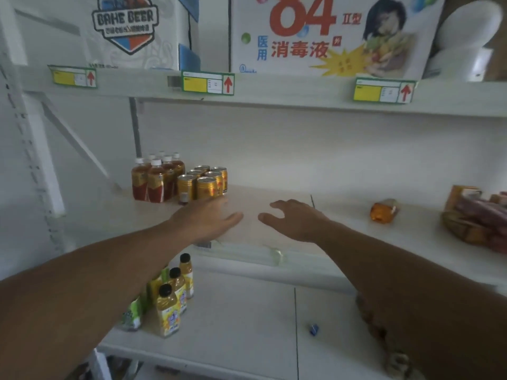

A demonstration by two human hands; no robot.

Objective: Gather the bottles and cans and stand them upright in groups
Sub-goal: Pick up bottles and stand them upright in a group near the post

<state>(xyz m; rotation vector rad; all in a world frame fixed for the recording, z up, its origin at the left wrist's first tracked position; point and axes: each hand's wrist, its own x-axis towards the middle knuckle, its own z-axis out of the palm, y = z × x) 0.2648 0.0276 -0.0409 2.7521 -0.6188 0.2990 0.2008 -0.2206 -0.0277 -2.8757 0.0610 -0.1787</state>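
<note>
Left hand flat, fingers spread, empty beside grouped gold cans and tea bottles, upright at shelf back-left. Right hand loosely open, empty, probably bound for toppled orange bottle farther right.

Both arms reach forward — left grip and right grip loose-fingered, holding nothing.
</note>
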